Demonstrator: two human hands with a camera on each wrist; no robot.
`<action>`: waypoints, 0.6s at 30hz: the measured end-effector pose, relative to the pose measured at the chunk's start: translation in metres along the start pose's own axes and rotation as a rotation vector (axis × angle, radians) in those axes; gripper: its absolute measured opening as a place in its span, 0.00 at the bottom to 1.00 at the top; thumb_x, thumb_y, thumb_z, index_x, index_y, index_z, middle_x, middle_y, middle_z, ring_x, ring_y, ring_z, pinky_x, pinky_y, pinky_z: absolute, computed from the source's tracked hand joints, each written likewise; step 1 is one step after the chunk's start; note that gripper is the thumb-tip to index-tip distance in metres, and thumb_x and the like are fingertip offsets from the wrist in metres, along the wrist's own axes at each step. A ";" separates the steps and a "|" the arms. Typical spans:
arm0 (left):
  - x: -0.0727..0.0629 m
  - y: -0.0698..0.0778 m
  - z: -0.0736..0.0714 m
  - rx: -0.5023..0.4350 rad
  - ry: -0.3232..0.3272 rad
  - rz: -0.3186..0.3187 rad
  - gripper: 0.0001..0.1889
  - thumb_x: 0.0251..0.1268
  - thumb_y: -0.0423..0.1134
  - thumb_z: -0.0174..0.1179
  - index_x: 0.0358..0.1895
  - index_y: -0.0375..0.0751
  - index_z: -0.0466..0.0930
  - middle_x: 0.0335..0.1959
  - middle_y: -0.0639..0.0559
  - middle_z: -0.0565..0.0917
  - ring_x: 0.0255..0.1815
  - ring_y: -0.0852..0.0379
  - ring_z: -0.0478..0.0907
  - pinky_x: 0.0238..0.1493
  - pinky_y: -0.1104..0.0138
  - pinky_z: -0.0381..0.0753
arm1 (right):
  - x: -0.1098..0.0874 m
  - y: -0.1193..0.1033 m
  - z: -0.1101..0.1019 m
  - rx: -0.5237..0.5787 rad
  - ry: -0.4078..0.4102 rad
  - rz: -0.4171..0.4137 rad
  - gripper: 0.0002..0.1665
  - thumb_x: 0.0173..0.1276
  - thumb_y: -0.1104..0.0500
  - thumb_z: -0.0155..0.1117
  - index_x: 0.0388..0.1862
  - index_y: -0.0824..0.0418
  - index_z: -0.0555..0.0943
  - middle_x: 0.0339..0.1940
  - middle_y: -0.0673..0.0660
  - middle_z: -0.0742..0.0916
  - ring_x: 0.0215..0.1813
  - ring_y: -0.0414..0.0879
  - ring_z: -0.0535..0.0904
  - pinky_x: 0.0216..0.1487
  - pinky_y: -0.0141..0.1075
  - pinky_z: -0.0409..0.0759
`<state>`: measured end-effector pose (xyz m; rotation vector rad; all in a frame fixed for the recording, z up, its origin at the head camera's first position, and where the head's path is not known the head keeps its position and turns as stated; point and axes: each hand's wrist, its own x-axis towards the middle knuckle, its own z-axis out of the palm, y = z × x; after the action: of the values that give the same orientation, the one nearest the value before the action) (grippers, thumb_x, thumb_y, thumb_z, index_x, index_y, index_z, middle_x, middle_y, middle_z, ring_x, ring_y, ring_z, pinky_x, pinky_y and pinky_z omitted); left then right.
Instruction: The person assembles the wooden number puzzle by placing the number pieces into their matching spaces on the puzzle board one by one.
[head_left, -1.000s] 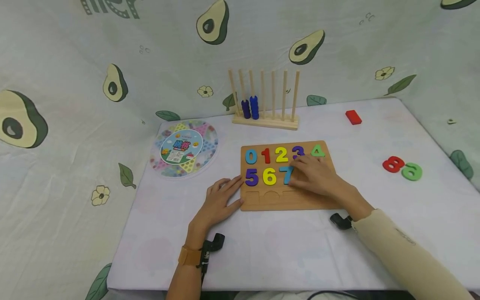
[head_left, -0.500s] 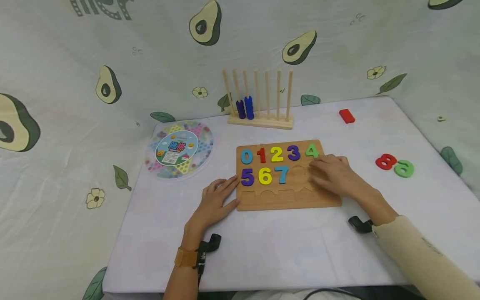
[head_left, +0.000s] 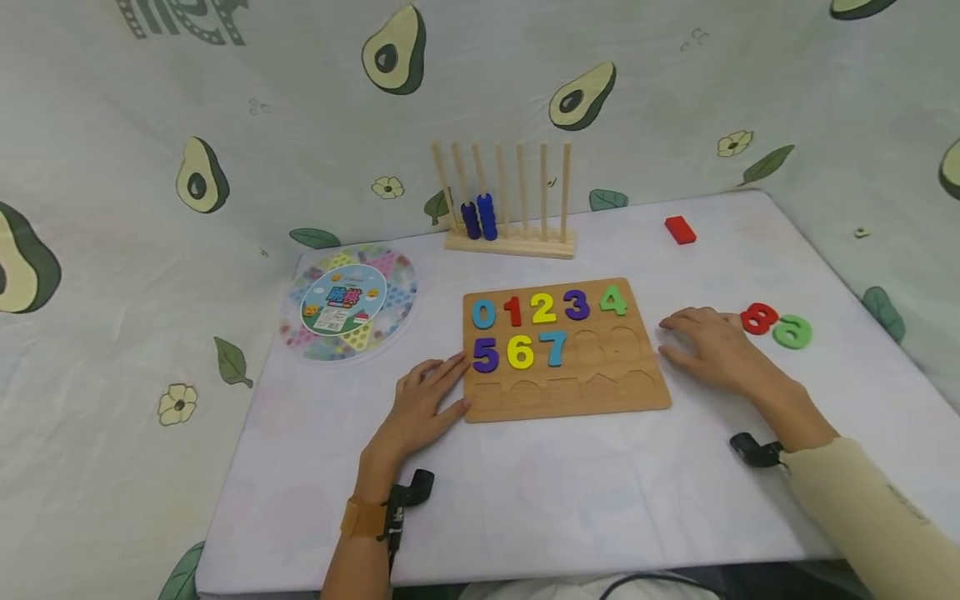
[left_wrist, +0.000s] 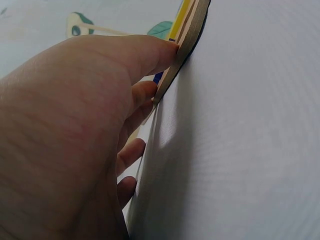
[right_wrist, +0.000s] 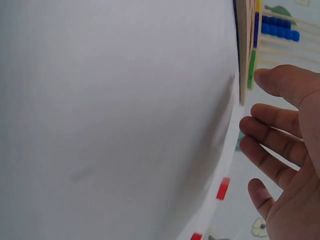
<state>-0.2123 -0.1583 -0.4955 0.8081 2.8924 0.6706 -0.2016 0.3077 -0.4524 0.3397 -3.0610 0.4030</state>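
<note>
A wooden number board (head_left: pixel 570 402) lies on the table, with colored digits 0 to 7 set in its upper two rows. Two recesses right of the blue 7 (head_left: pixel 553 347) and the bottom row hold no pieces. My left hand (head_left: pixel 422 408) rests at the board's left edge, fingertips and thumb touching it. My right hand (head_left: pixel 708 348) hovers just right of the board, fingers loosely bent, holding nothing; the right wrist view shows its fingers (right_wrist: pixel 272 117) spread apart. Close beyond it lie a red 8 (head_left: pixel 759 318) and a green digit (head_left: pixel 792 332), side by side.
Behind the board stands a wooden peg rack (head_left: pixel 510 242) with blue beads on two pegs. A round, colorful game package (head_left: pixel 347 302) lies at the back left. A red block (head_left: pixel 680 230) sits at the back right. Patterned cloth hangs behind the white table (head_left: pixel 555 500).
My right hand has moved right from over the 7, off the board and toward the loose digits, uncovering the 3, the 4 and the recesses. The left hand stays at the board's edge.
</note>
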 end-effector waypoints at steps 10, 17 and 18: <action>-0.001 -0.003 0.002 0.008 -0.020 -0.023 0.35 0.73 0.61 0.51 0.79 0.62 0.57 0.80 0.66 0.55 0.76 0.50 0.52 0.69 0.47 0.50 | -0.010 0.035 -0.014 -0.017 -0.012 0.123 0.28 0.67 0.55 0.68 0.61 0.70 0.76 0.61 0.73 0.76 0.64 0.70 0.64 0.54 0.64 0.56; 0.000 -0.001 0.000 -0.003 -0.023 -0.020 0.34 0.73 0.61 0.52 0.79 0.61 0.57 0.80 0.65 0.55 0.76 0.49 0.52 0.68 0.47 0.50 | -0.017 0.054 -0.019 -0.022 0.009 0.161 0.28 0.66 0.56 0.69 0.60 0.71 0.76 0.59 0.75 0.75 0.61 0.72 0.64 0.54 0.66 0.53; 0.000 -0.001 0.000 -0.006 -0.021 -0.020 0.34 0.73 0.60 0.52 0.79 0.60 0.57 0.80 0.65 0.55 0.76 0.49 0.52 0.68 0.47 0.50 | -0.018 0.056 -0.019 -0.021 0.016 0.162 0.28 0.66 0.56 0.69 0.60 0.71 0.76 0.59 0.74 0.75 0.61 0.72 0.64 0.54 0.67 0.53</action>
<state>-0.2127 -0.1588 -0.4960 0.7803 2.8743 0.6639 -0.1966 0.3695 -0.4490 0.0873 -3.0853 0.3776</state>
